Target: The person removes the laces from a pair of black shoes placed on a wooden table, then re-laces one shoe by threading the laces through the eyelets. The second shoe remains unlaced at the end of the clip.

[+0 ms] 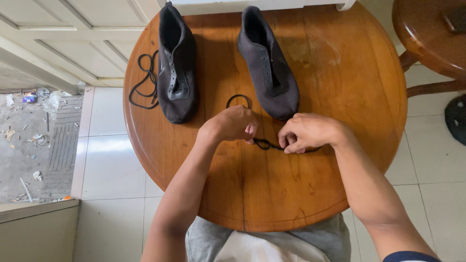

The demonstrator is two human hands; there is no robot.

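Two black shoes stand on a round wooden table [340, 77], toes toward me: the left shoe [177, 68] and the right shoe [269, 65], both without laces in their eyelets. A loose black shoelace [141, 82] lies coiled beside the left shoe. Another black shoelace [264, 144] lies just in front of the right shoe's toe. My left hand [230, 123] and my right hand [303, 132] both pinch this lace, fingers closed on it, close together. A loop of it [238, 98] shows beyond my left hand.
A second wooden table or stool [432, 34] stands at the right. White panelled doors [73, 29] are at the upper left, with a littered concrete patch [34, 140] beyond a tiled floor [116, 165]. A dark object [456, 119] lies at the right edge.
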